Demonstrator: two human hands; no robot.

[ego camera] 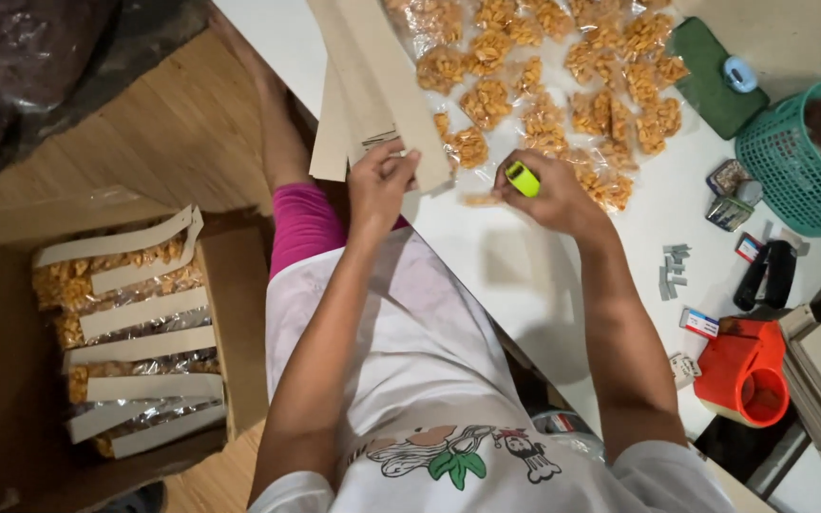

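Observation:
My left hand (380, 180) pinches the near end of a long tan cardboard strip (387, 81) that lies across the white table's near edge. My right hand (548, 195) is closed around a small yellow-green stapler (523, 178), close to the strip's end. Between my hands lies a small clear packet of orange snacks (479, 199). Many more such snack packets (563, 76) are spread over the table beyond my hands.
A cardboard box (239, 313) on the floor at left holds finished strips of packets. At right stand a teal basket (791, 161), a green pad (710, 76), a black stapler (762, 275), loose staples (674, 271) and a red tape dispenser (743, 370).

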